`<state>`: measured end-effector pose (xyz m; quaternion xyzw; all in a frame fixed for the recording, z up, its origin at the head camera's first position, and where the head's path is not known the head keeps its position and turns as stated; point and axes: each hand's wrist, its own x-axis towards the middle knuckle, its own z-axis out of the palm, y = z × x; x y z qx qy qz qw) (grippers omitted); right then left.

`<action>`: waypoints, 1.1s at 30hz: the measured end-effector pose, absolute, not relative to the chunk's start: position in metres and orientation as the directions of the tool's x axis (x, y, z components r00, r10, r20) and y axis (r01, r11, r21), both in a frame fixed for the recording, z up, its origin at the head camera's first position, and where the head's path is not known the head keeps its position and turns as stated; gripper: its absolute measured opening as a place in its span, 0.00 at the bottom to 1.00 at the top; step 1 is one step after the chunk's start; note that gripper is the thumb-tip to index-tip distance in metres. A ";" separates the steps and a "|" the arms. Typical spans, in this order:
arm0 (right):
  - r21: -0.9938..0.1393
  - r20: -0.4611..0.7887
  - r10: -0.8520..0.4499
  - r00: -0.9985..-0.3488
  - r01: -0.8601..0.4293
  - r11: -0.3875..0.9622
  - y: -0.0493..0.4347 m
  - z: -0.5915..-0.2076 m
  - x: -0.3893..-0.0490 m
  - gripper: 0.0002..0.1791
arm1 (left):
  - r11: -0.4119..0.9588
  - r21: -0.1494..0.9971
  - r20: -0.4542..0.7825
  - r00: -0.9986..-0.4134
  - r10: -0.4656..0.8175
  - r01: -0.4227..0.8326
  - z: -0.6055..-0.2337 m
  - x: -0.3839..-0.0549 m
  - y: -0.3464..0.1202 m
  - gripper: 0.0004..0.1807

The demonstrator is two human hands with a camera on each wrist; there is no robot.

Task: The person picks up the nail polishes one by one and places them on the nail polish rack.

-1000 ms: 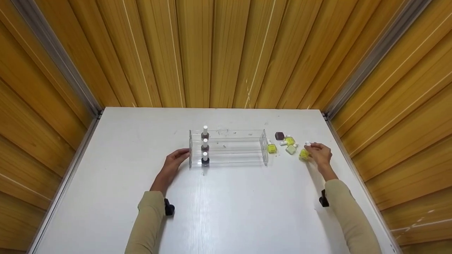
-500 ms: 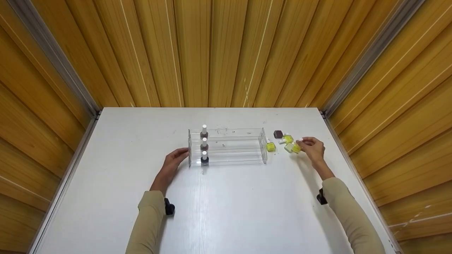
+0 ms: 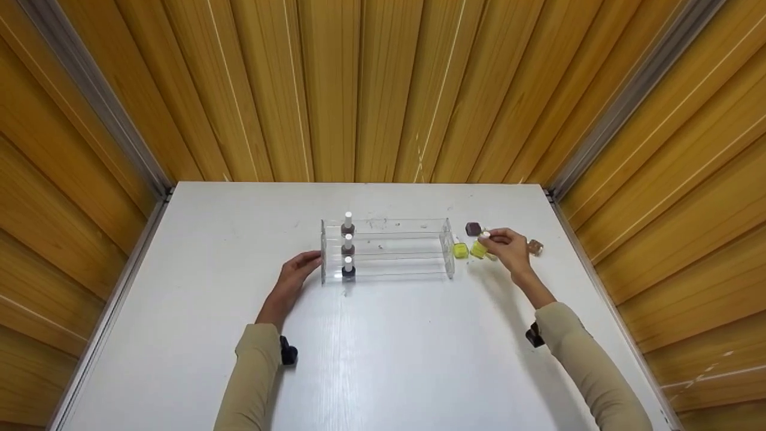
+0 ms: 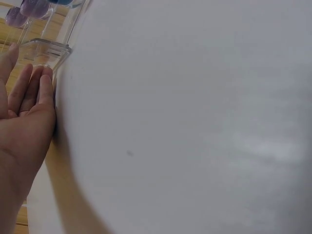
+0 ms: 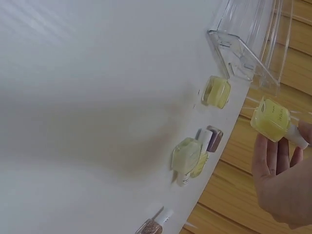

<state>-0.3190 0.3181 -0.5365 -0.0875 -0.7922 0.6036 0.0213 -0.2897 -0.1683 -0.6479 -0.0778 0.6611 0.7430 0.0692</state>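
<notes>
My right hand [image 3: 510, 254] pinches a yellow nail polish bottle [image 5: 271, 121] by its white cap, raised off the table with the glass end pointing toward the rack. A clear acrylic display rack [image 3: 448, 263] stands mid-table. At its left end, my left hand [image 3: 294, 274] touches the side panel with extended fingers [image 4: 32, 87]. Three dark nail polish bottles [image 3: 348, 270] with white caps stand upright at the left of the rack's tiers, one per tier; in the left wrist view two look purple.
On the white table [image 3: 383, 347], another yellow bottle [image 5: 217, 92] lies beside the rack's right end. Farther right lie a pale green bottle [image 5: 186, 155], a partly covered yellow one [image 5: 199, 165], a dark purple one [image 5: 214, 139] and a brown glittery one [image 5: 150, 227]. Wood-patterned walls [image 3: 383, 90] enclose the table.
My right hand has carried the yellow nail polish bottle leftward, over the loose bottles toward the rack, uncovering the brown bottle behind it. My left hand has stayed at the rack's left end.
</notes>
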 end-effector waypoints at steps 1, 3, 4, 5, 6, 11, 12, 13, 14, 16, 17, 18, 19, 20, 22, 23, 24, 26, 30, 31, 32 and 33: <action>-0.959 -0.073 0.158 -0.985 0.113 0.261 0.316 -0.536 -0.319 0.21 | -0.118 0.971 -0.208 -0.978 0.003 -0.207 -0.648 -0.289 -0.168 0.21; -0.958 -0.075 0.140 -0.987 0.111 0.265 0.311 -0.536 -0.319 0.21 | -0.120 0.970 -0.210 -0.978 0.006 -0.209 -0.649 -0.289 -0.168 0.21; -0.958 -0.074 0.131 -0.989 0.107 0.267 0.309 -0.537 -0.319 0.21 | -0.124 0.970 -0.210 -0.978 0.009 -0.209 -0.649 -0.288 -0.168 0.21; -0.958 -0.072 0.121 -0.990 0.102 0.268 0.307 -0.537 -0.318 0.21 | -0.123 0.970 -0.209 -0.978 0.010 -0.209 -0.650 -0.288 -0.167 0.21; -0.958 -0.068 0.118 -0.991 0.098 0.269 0.306 -0.538 -0.318 0.21 | -0.124 0.971 -0.207 -0.978 0.010 -0.206 -0.650 -0.288 -0.167 0.22; -0.957 -0.042 0.085 -0.995 0.064 0.283 0.295 -0.539 -0.315 0.22 | -0.130 0.973 -0.192 -0.981 0.002 -0.191 -0.651 -0.287 -0.167 0.22; -0.956 -0.030 0.077 -0.997 0.052 0.290 0.292 -0.539 -0.315 0.22 | -0.127 0.974 -0.189 -0.982 0.002 -0.188 -0.651 -0.287 -0.168 0.22; -0.954 -0.021 0.067 -0.998 0.040 0.296 0.290 -0.538 -0.315 0.22 | -0.121 0.975 -0.187 -0.982 0.002 -0.186 -0.651 -0.288 -0.168 0.22; -0.950 -0.011 0.055 -0.998 0.027 0.310 0.288 -0.538 -0.316 0.23 | -0.117 0.976 -0.186 -0.983 0.002 -0.185 -0.651 -0.288 -0.168 0.22; -0.946 0.001 0.042 -0.999 0.012 0.324 0.284 -0.538 -0.318 0.24 | -0.117 0.976 -0.184 -0.983 0.003 -0.183 -0.651 -0.288 -0.168 0.22; -0.944 0.004 0.038 -0.999 0.008 0.329 0.282 -0.537 -0.319 0.24 | -0.113 0.976 -0.184 -0.983 0.004 -0.184 -0.651 -0.289 -0.168 0.22; -0.943 0.005 0.036 -0.999 0.007 0.334 0.280 -0.537 -0.320 0.24 | -0.109 0.977 -0.183 -0.983 0.007 -0.183 -0.651 -0.289 -0.168 0.22; -0.941 0.003 0.033 -0.999 0.009 0.339 0.277 -0.536 -0.321 0.23 | -0.106 0.977 -0.184 -0.983 0.008 -0.183 -0.650 -0.289 -0.168 0.22; -0.940 0.001 0.029 -1.000 0.009 0.342 0.275 -0.535 -0.323 0.23 | -0.107 0.977 -0.184 -0.983 0.008 -0.184 -0.650 -0.289 -0.167 0.22; -0.938 0.001 0.019 -1.000 0.006 0.347 0.268 -0.533 -0.325 0.22 | -0.105 0.977 -0.184 -0.983 0.011 -0.184 -0.649 -0.289 -0.168 0.22; -0.936 0.005 0.009 -1.000 -0.001 0.353 0.265 -0.531 -0.326 0.22 | -0.104 0.977 -0.185 -0.983 0.010 -0.185 -0.649 -0.290 -0.168 0.21; -0.933 0.009 -0.002 -1.000 -0.009 0.359 0.261 -0.529 -0.328 0.23 | -0.101 0.978 -0.185 -0.983 0.007 -0.185 -0.648 -0.290 -0.168 0.21; -0.928 0.024 -0.025 -0.999 -0.032 0.370 0.254 -0.525 -0.330 0.23 | -0.105 0.976 -0.189 -0.982 0.001 -0.188 -0.648 -0.290 -0.169 0.21; -0.929 0.054 -0.042 -0.998 -0.066 0.365 0.239 -0.518 -0.337 0.21 | -0.099 0.976 -0.192 -0.981 0.003 -0.192 -0.648 -0.290 -0.170 0.21; -0.929 0.058 -0.046 -0.997 -0.071 0.362 0.236 -0.517 -0.339 0.21 | -0.102 0.976 -0.194 -0.981 0.005 -0.194 -0.648 -0.290 -0.170 0.22; -0.932 0.062 -0.048 -0.997 -0.074 0.354 0.233 -0.516 -0.341 0.20 | -0.103 0.975 -0.196 -0.980 0.007 -0.196 -0.648 -0.290 -0.169 0.22; -0.934 0.061 -0.045 -0.997 -0.073 0.348 0.230 -0.515 -0.342 0.20 | -0.108 0.974 -0.198 -0.980 0.007 -0.197 -0.648 -0.290 -0.169 0.22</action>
